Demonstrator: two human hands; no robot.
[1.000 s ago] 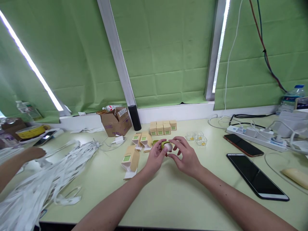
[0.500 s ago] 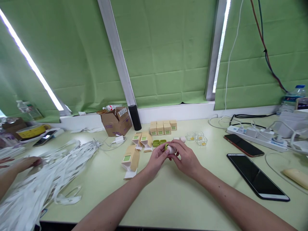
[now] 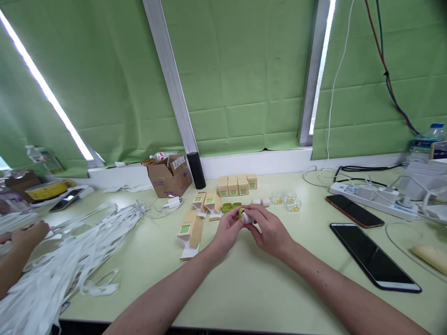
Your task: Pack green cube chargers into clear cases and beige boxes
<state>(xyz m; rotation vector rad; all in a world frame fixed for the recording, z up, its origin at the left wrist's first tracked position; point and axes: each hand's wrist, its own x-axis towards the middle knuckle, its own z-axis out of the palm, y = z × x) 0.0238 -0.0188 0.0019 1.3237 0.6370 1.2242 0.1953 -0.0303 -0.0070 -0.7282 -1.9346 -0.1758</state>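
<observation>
Between my fingertips is a small white cylinder (image 3: 247,217) with an olive-green rounded part (image 3: 240,212) at its left end. My left hand (image 3: 228,230) pinches it around the green part, and my right hand (image 3: 270,230) grips the white part. Whether the two parts are joined cannot be seen. Just behind my left hand lie two green square cups (image 3: 226,207). Behind my right hand are small white rolls (image 3: 265,202) and several clear plastic holders (image 3: 293,204) with golden centres. Kraft-paper boxes (image 3: 188,231) with green windows lie open on the left.
Several closed small boxes (image 3: 233,185) stand in a row at the back. White straps (image 3: 77,251) cover the left side, with another person's hand (image 3: 31,235) at them. Two phones (image 3: 373,256) and a power strip (image 3: 373,197) lie on the right; a cardboard carton (image 3: 169,177) stands behind.
My fingers have shifted slightly around the white and green piece, which both hands still hold. The other person's hand on the left has moved and closed.
</observation>
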